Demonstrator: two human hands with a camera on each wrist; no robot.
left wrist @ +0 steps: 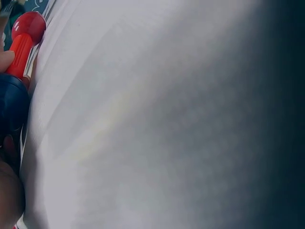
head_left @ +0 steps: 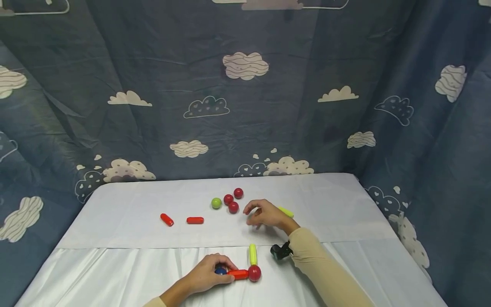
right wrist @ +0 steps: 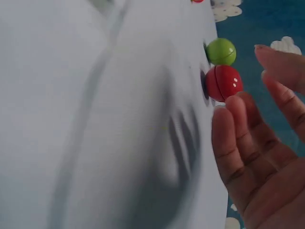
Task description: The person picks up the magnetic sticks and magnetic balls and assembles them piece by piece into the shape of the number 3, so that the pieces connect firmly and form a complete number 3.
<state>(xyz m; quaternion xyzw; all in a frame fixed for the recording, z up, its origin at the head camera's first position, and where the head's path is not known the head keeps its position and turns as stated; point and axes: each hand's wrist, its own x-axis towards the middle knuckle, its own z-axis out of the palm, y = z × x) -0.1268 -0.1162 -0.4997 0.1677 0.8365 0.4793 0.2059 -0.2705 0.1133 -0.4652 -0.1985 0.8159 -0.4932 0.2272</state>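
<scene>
Down at six o'clock on the white surface (head_left: 126, 232), the left hand (head_left: 209, 273) has its fingers bent in, pinching a red rod (head_left: 238, 274), with a blue ball (head_left: 220, 270) tucked under them at the rod's nine o'clock end. At the rod's three o'clock end sits a red ball (head_left: 254, 273), touching it, and a yellow rod (head_left: 252, 254) runs from that ball toward twelve!

Up above, between twelve and one from that ball, the right hand (head_left: 266, 214) hovers over the cloth, fingers loosely curved, a clear gap to the thumb, nothing in hold. Near its fingertips, about ten o'clock, three loose red balls (head_left: 233, 207) cluster, a green ball (head_left: 216, 203) just beside them at nine. Two loose red rods (head_left: 195, 220) lie farther out, toward nine. And at three o'clock, partly hidden by the right hand, another yellow rod (head_left: 285, 212)!
</scene>
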